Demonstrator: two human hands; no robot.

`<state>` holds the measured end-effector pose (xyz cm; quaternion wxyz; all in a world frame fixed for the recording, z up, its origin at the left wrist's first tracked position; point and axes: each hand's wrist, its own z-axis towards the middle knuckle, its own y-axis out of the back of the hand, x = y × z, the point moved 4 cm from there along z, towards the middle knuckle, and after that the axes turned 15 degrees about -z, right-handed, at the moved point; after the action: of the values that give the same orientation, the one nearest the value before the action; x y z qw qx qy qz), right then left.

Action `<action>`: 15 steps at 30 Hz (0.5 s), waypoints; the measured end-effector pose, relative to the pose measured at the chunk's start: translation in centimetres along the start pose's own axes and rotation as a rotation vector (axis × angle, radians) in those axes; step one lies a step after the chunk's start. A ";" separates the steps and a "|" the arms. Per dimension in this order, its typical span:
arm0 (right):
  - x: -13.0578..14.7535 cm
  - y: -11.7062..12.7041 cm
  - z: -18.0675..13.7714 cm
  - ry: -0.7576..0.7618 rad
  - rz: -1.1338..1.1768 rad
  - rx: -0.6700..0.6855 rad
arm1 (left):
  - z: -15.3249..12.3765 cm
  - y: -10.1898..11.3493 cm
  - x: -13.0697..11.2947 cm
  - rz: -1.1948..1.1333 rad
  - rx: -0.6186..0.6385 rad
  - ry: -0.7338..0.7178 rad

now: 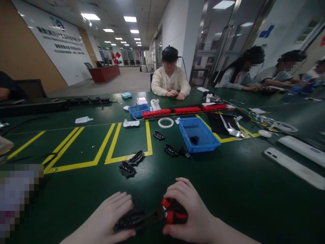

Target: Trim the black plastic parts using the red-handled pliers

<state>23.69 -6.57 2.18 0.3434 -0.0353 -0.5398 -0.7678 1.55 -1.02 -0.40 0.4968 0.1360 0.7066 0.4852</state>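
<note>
At the near edge of the table, my left hand (pixel 110 215) is closed around a black plastic part (pixel 130 221), partly covered by the fingers. My right hand (pixel 194 208) grips a pair of pliers (pixel 175 212) by its red and black handles. The pliers' dark jaws point left and meet the part; whether they bite on it I cannot tell. Beyond my hands lie similar black pieces: a left pair (pixel 128 168), one farther back (pixel 159 135) and one (pixel 171 149) by the blue bin (pixel 200 149).
A white tape ring (pixel 166 123) and a row of red strips (pixel 188 110) lie farther back. At right are a white phone (pixel 294 167) and cables (pixel 274 123). Yellow tape lines (pixel 73 167) mark the green table. Across it sits a person (pixel 170 79); other people sit at right.
</note>
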 end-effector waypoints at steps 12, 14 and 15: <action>-1.6 0.3 -0.5 0.000 -0.106 -0.048 | 1.4 1.1 -1.0 -0.116 0.033 0.035; -2.0 0.3 -0.5 -0.003 -0.123 -0.055 | 1.8 1.0 -0.9 -0.119 0.029 0.048; -2.2 0.4 -0.5 -0.007 -0.135 -0.057 | 1.9 1.0 -0.9 -0.118 0.023 0.051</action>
<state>25.73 -5.98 1.36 0.2877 -0.0111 -0.5201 -0.8041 3.27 -0.03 0.88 0.5047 0.0873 0.7314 0.4501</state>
